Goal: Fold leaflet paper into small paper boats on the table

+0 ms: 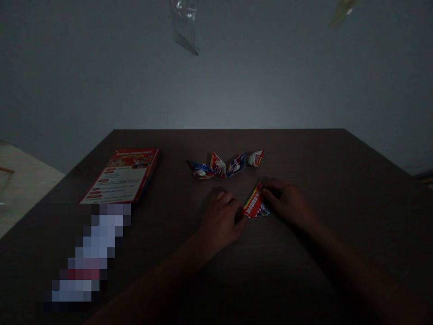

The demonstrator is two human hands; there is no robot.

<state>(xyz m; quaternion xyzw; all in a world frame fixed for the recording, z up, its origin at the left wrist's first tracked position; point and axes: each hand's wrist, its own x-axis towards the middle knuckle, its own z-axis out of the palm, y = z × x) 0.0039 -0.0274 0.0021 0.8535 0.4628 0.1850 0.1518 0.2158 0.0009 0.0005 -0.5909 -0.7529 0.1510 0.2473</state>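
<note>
A folded piece of red printed paper lies on the dark table between my hands. My left hand rests with curled fingers pressing on the paper's lower left corner. My right hand pinches the paper's upper right edge with closed fingers. Behind them, a row of several small folded paper shapes in blue, red and white stands on the table. The room is dim, so fine detail of the folds is hard to make out.
A stack of red and white printed sheets lies at the left of the table. A blurred-out patch covers the near left. A clear plastic bag hangs on the grey wall above.
</note>
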